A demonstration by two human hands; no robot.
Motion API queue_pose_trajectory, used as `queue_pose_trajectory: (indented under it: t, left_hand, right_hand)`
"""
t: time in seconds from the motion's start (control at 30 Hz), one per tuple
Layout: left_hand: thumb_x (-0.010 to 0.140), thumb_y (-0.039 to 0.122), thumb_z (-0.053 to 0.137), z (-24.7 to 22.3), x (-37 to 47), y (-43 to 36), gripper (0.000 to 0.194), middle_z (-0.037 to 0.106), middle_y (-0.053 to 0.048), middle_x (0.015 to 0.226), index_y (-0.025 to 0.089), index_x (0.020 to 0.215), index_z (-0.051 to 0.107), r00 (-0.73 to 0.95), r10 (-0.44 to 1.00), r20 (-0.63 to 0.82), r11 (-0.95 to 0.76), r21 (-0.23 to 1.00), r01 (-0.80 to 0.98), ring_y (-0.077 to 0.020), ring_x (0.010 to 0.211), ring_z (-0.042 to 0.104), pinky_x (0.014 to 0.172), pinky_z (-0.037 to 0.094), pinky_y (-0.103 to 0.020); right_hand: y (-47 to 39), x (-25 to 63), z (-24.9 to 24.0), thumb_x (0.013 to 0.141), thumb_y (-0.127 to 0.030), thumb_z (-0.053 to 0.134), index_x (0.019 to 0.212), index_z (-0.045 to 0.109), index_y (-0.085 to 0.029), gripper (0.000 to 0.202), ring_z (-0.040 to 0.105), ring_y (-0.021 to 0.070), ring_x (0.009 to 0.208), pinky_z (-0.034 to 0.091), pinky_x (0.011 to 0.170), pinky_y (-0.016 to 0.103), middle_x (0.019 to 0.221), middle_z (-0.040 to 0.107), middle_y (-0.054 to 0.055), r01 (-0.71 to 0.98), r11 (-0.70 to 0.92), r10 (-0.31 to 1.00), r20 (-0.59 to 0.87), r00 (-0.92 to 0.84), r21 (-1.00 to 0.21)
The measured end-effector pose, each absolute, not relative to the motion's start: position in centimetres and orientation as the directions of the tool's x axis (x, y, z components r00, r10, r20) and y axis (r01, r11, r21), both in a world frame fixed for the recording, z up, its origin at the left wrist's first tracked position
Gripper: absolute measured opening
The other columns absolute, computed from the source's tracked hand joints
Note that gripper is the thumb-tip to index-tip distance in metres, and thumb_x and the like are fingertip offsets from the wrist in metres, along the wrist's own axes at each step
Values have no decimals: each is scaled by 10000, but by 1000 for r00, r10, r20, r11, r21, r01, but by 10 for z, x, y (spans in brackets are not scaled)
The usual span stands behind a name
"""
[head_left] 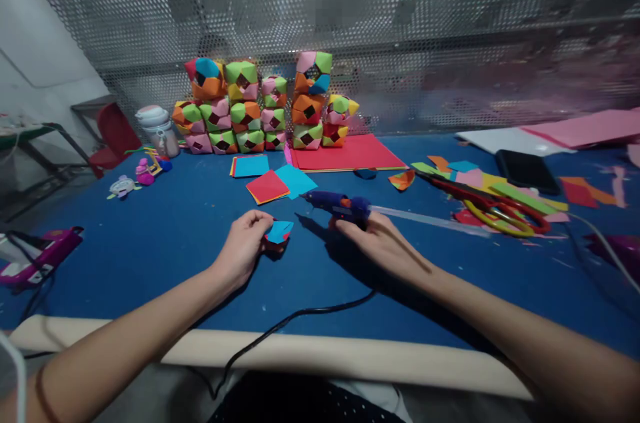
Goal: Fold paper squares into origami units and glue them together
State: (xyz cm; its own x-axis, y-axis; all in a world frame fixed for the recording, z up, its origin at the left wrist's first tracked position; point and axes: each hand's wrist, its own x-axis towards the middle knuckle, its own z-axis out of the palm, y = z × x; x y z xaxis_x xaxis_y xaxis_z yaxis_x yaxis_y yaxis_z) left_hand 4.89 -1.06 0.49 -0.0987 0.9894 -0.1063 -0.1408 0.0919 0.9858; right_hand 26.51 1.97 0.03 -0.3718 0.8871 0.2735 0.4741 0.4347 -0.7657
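Observation:
My left hand (pixel 245 243) grips a small folded paper piece (pixel 278 234), blue on top and red beneath, resting on the blue table (pixel 165 230). My right hand (pixel 380 240) holds a blue glue gun (pixel 340 204) whose nozzle points left toward the paper piece. A clear glue stick (pixel 430 220) juts out behind the gun to the right, and its black cord (pixel 280 330) trails over the table's front edge.
Stacked multicoloured paper cubes (pixel 260 106) stand at the back by the mesh wall. Loose paper squares (pixel 273 184), a red sheet (pixel 350 153), red-and-yellow scissors (pixel 490 210), a phone (pixel 527 171), a bottle (pixel 159 130) and a pink glue gun (pixel 37 256) lie around.

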Motion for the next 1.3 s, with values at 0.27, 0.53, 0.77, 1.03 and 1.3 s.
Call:
queue_pose_trajectory:
  t: [0.27, 0.53, 0.77, 1.03, 1.3]
  left_hand:
    - [713, 206, 573, -2, 45, -7, 82, 567, -3, 606, 138, 715, 528, -126, 988, -91, 75, 989, -124, -100, 499, 533, 465, 456, -230]
    - [715, 208, 566, -4, 46, -7, 77, 584, -19, 607, 138, 704, 535, -86, 991, -105, 97, 991, -94, -118, 486, 549, 434, 468, -248]
    - [701, 145, 527, -4, 46, -5, 41, 606, -39, 619, 129, 732, 547, -58, 991, -121, 117, 991, -57, -127, 456, 565, 442, 470, -261]
    - [685, 104, 505, 0, 49, -8, 97, 617, -30, 612, 132, 763, 556, -65, 994, -92, 96, 993, 63, -122, 473, 571, 459, 479, -248]
    - [684, 111, 506, -1, 49, -9, 103, 606, -13, 589, 133, 757, 575, -55, 996, -69, 77, 986, 148, -114, 478, 564, 466, 480, -237]
  right_hand:
    - [-9, 260, -1, 812, -300, 503, 814, 492, -200, 101, 454, 113, 547, 380, 512, 235, 676, 544, -1, 475, 596, 785, 343, -516, -648]
    - [-10, 255, 0, 847, -276, 444, 833, 478, -189, 95, 490, 114, 573, 367, 523, 234, 722, 556, 21, 499, 654, 732, 308, -608, -569]
    - [-7, 257, -5, 851, -289, 440, 853, 478, -187, 109, 491, 115, 596, 371, 530, 232, 757, 565, 28, 511, 668, 722, 306, -620, -542]
    - [-7, 260, 1, 838, -239, 436, 870, 485, -180, 83, 509, 121, 616, 377, 550, 236, 764, 572, 34, 526, 662, 721, 261, -643, -534]
    - [-8, 259, 2, 843, -279, 423, 892, 502, -180, 136, 529, 133, 625, 385, 562, 250, 778, 583, 43, 563, 653, 736, 250, -629, -507]
